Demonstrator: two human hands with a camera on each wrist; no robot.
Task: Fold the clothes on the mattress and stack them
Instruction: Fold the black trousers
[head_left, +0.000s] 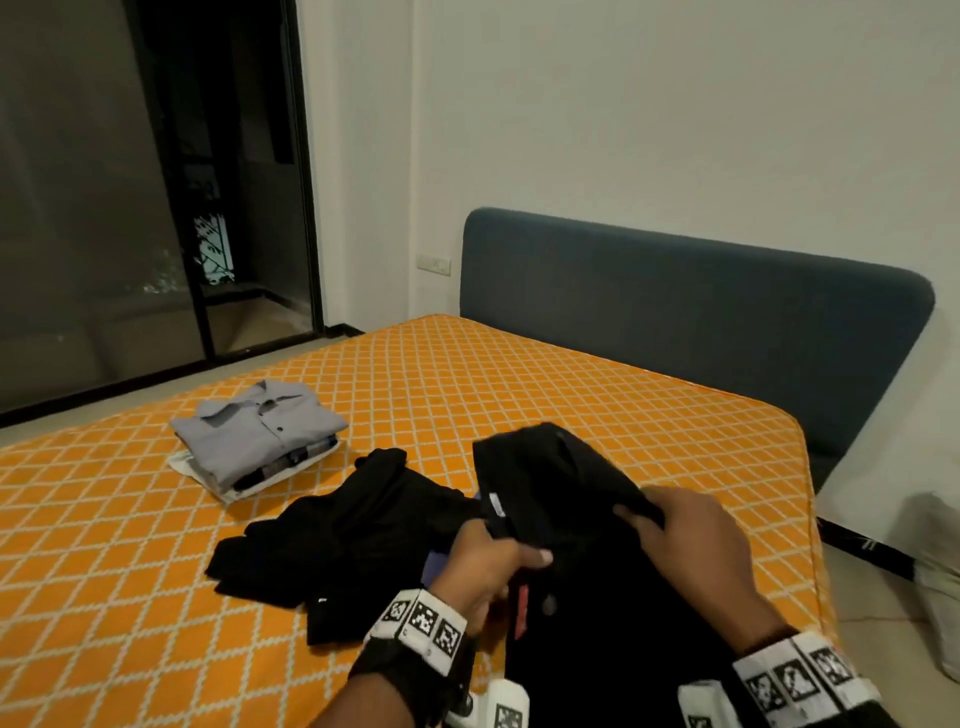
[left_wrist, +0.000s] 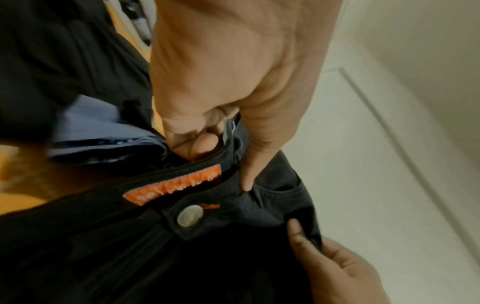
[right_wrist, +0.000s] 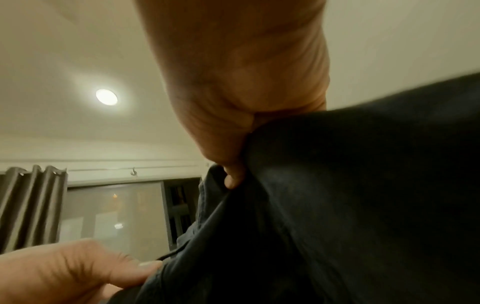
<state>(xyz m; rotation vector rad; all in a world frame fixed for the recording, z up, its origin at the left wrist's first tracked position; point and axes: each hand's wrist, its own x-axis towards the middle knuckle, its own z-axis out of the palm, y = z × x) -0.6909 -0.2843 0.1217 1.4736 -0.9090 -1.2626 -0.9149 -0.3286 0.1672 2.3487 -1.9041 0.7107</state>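
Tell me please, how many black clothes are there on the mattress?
2: black trousers held by left hand and right hand; a crumpled black garment lying left of them. More may hide inside the folded stack.

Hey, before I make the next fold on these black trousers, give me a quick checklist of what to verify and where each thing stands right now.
1. Left hand grips the waistband of the black trousers: ok, thumb pinches it beside the metal button.
2. Right hand grips the other side: ok, fingers curl round the cloth.
3. Trousers lie flat on the mattress: not ok, the top is lifted and bunched.
4. Fly closed: not ok, the zip gapes by the orange label.
5. Landing spot free: not ok, a loose black garment lies right beside them.
6. Folded stack ready: ok, the grey shirt sits neatly on top.
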